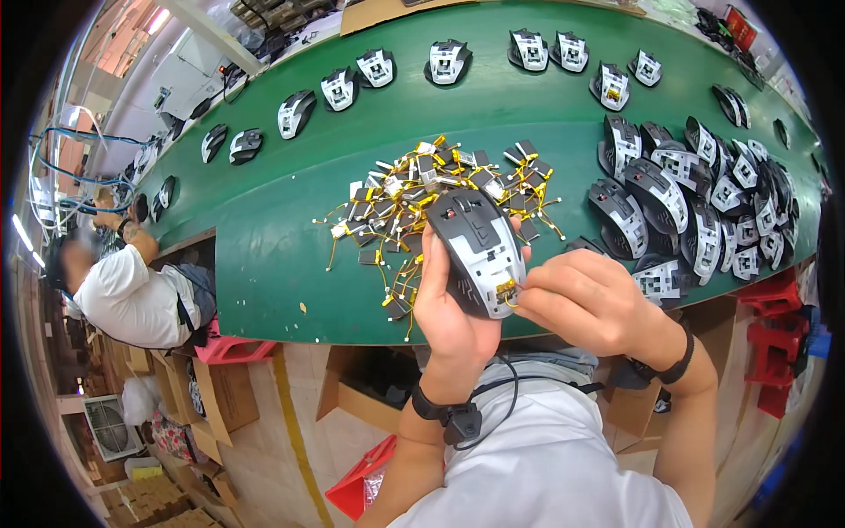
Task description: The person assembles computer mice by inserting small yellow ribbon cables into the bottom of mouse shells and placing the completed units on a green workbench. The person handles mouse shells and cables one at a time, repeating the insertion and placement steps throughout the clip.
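A grey and black computer mouse (480, 246) lies tilted in my left hand (449, 321), whose fingers wrap round its sides. Its upper face shows open cut-outs and a small red part. Near its lower end sits a yellow-taped battery (505, 289) with thin wires. My right hand (590, 299) pinches at those wires, thumb and fingertips close together against the mouse's edge. Just beyond the mouse spreads a heap of small batteries (400, 189) with yellow tape and wire leads, partly hidden by the mouse.
Many similar mice (687, 189) pile up at the right of the green table (273, 273). Others stand in a row (449, 62) along its far strip. At the left another person (141, 290) sits. Cardboard boxes (229, 392) and red stools (775, 352) stand below.
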Motion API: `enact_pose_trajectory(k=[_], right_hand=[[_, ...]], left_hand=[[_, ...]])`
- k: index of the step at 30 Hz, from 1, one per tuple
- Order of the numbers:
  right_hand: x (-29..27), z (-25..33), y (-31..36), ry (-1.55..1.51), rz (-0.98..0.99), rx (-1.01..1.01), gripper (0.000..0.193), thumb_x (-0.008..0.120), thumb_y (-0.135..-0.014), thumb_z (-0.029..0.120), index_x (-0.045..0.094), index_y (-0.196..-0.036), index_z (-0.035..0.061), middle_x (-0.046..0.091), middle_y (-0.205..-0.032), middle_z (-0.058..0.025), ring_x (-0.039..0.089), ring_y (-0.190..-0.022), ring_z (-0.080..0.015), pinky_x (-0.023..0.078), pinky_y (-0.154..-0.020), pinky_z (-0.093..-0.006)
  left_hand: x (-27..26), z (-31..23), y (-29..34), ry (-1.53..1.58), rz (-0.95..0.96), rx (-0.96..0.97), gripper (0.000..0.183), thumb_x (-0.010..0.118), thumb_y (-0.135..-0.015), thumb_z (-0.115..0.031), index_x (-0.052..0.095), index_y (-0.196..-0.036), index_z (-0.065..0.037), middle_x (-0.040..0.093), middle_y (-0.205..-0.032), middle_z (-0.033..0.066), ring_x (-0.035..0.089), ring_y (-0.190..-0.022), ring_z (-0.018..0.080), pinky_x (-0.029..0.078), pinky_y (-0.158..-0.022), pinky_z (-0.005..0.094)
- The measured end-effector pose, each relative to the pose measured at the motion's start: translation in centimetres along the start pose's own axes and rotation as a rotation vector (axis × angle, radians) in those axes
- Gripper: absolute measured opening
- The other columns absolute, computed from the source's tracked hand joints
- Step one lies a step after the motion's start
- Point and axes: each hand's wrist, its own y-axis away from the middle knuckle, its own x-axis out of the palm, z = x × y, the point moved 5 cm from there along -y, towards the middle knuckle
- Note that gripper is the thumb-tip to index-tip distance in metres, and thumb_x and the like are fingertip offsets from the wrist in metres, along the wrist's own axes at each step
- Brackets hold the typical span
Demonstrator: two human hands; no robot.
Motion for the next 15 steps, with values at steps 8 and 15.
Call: enact_pose_trajectory(k=[8, 15], right_hand=[[2.3, 1.1, -0.4, -0.013, -0.196, 0.218, 0.031, 0.077, -0.067, 0.004, 0.069, -0.096, -0.0016, 0.062, -0.101, -0.0101, 0.064, -0.082, -0.0254, 0.052, -0.068, -0.0345], [3.0, 2.6, 0.4, 0.162, -0.091, 0.185, 0.039, 0.069, -0.066, 0.008, 0.073, -0.105, 0.0046, 0.062, -0.108, -0.0045, 0.061, -0.094, -0.0229, 0.046, -0.068, -0.0318]], left_hand=[[-0.3, -0.4, 0.0, 0.043, -0.141, 0.158, 0.049, 0.028, -0.106, -0.037, 0.050, -0.135, -0.004, 0.059, -0.129, 0.0191, 0.061, -0.114, 0.0362, 0.054, -0.092, 0.0501], [-0.9, -1.2, 0.0, 0.131, -0.097, 0.106, 0.046, 0.030, -0.106, -0.036, 0.049, -0.135, -0.007, 0.058, -0.130, 0.0155, 0.060, -0.117, 0.0357, 0.052, -0.093, 0.0517]])
